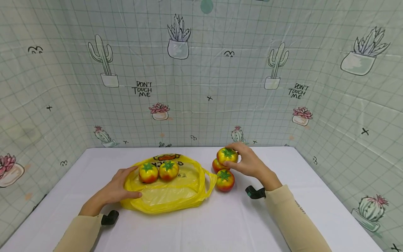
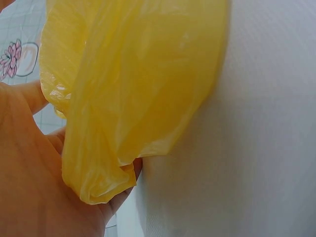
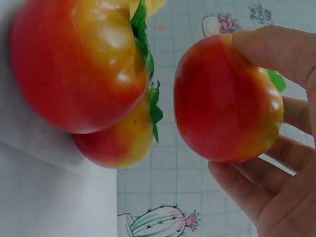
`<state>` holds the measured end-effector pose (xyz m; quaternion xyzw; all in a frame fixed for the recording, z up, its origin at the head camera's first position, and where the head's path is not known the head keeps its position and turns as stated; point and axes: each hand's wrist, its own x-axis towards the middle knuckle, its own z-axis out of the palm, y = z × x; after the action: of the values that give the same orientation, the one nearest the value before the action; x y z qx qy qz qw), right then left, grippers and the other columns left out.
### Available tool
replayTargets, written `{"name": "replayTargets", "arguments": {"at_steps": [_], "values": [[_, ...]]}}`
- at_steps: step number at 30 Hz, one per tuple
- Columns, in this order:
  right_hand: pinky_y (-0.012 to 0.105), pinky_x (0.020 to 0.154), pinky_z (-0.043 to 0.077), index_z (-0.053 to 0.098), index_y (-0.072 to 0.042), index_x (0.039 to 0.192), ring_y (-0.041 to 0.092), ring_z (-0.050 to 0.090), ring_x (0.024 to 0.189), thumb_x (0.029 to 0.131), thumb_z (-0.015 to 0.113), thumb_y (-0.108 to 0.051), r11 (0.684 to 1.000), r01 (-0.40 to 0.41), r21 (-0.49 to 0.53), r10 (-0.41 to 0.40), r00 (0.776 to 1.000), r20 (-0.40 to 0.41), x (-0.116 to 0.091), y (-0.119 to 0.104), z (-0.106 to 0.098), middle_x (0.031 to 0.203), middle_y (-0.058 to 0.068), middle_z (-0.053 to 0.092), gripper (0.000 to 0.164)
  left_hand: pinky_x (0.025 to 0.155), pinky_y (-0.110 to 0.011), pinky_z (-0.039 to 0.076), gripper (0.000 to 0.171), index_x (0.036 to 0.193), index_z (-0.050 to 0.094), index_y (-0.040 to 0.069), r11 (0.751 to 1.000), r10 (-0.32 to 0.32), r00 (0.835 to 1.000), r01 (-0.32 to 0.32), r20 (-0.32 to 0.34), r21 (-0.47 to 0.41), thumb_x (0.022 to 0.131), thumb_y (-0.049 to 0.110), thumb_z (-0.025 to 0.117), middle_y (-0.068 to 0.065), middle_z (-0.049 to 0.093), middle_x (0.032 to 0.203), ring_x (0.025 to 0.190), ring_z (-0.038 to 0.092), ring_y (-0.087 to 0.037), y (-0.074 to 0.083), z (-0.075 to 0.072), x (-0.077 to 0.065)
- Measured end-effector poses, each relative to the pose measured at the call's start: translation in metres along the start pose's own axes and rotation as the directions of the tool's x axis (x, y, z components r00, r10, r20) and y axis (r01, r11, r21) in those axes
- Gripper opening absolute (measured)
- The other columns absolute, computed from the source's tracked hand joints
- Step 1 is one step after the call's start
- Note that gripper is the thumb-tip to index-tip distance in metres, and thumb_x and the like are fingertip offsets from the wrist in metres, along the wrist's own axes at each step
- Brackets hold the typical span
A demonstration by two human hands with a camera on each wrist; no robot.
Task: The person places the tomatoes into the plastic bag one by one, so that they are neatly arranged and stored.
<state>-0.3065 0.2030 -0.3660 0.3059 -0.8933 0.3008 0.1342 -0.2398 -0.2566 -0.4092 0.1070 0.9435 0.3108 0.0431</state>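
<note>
A yellow plastic bag (image 1: 171, 196) with printing lies on the table, its mouth spread and a handle loop sticking out to the right. My left hand (image 1: 114, 189) holds the bag's left end, thumb across the front rim and fingers around the back. In the left wrist view, crumpled yellow plastic (image 2: 123, 98) hides part of those fingers. Two red-and-yellow tomatoes (image 1: 169, 170) with green leafy tops sit side by side on the bag. My right hand (image 1: 250, 162) grips another tomato (image 3: 224, 103) between thumb and fingers, raised over two more tomatoes (image 1: 225, 180).
A white cloth covers the table (image 1: 201, 227). Behind and along both sides hangs a gridded curtain (image 1: 201, 70) printed with potted cacti. The bag's handle (image 1: 211, 182) reaches close to the front tomato on the right.
</note>
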Motion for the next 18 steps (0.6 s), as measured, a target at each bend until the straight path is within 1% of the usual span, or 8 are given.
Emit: {"name": "replayTargets", "arguments": {"at_steps": [6, 11, 18], "values": [[0.040, 0.085, 0.050, 0.057, -0.014, 0.123, 0.017, 0.052, 0.099, 0.082, 0.075, -0.037, 0.999, 0.037, -0.007, -0.037, 0.999, 0.010, 0.000, -0.008, 0.003, 0.120, 0.000, 0.056, 0.049, 0.098, -0.068, 0.031, 0.101, 0.148, 0.026, 0.007, 1.000, 0.008, 1.000, -0.008, -0.005, -0.003, 0.071, 0.046, 0.079, -0.027, 0.028, 0.138, 0.123, 0.034, -0.046, 0.000, -0.001, 0.000], [0.037, 0.087, 0.051, 0.057, -0.015, 0.122, 0.016, 0.054, 0.102, 0.082, 0.076, -0.034, 0.998, 0.065, -0.007, -0.065, 0.998, 0.009, 0.000, -0.012, 0.008, 0.121, -0.001, 0.055, 0.048, 0.099, -0.068, 0.030, 0.101, 0.148, 0.026, 0.007, 1.000, 0.012, 1.000, -0.012, -0.005, -0.012, 0.071, 0.045, 0.079, -0.026, 0.028, 0.138, 0.123, 0.033, -0.046, -0.002, 0.000, 0.000], [0.037, 0.087, 0.052, 0.057, -0.015, 0.124, 0.017, 0.055, 0.106, 0.082, 0.076, -0.032, 0.995, 0.095, -0.006, -0.095, 0.995, -0.002, -0.001, -0.016, 0.012, 0.124, 0.001, 0.054, 0.049, 0.098, -0.068, 0.030, 0.101, 0.148, 0.027, 0.007, 1.000, 0.008, 1.000, -0.009, -0.006, -0.012, 0.071, 0.045, 0.079, -0.026, 0.028, 0.139, 0.124, 0.033, -0.046, -0.001, 0.000, 0.000]]}}
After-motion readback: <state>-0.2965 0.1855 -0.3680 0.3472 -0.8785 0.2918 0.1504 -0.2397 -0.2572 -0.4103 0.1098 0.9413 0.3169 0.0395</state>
